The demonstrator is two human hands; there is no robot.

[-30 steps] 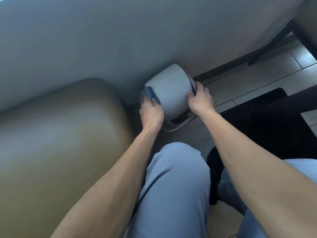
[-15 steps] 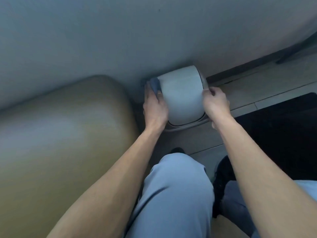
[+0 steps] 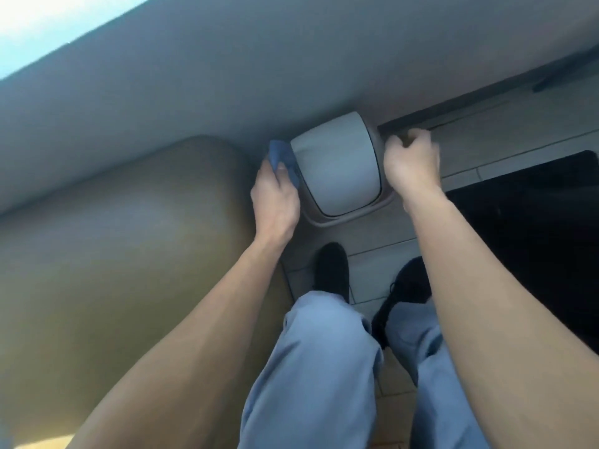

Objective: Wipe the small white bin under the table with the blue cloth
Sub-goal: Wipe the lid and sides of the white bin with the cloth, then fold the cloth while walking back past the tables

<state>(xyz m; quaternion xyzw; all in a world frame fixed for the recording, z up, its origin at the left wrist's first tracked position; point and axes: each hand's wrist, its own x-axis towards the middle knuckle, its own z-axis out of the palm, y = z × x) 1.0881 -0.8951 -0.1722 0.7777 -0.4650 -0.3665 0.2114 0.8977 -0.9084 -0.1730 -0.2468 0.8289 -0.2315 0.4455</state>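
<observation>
The small white bin (image 3: 337,163) stands on the tiled floor under the table, its domed lid facing up. My left hand (image 3: 275,199) grips the blue cloth (image 3: 282,157) and presses it against the bin's left side. My right hand (image 3: 410,163) hovers just right of the bin's rim. Its fingers are curled and nothing shows in them. It is blurred, and I cannot tell whether the thumb touches the rim.
The pale table underside (image 3: 291,76) hangs low over the bin. A tan padded seat (image 3: 129,254) fills the left. A black mat (image 3: 534,222) lies on the right. My black shoes (image 3: 330,270) and blue trouser legs are just before the bin.
The bin went from tilted toward me to standing on the floor. My right hand came off its rim and moved right. My left hand stayed on the left side with the cloth.
</observation>
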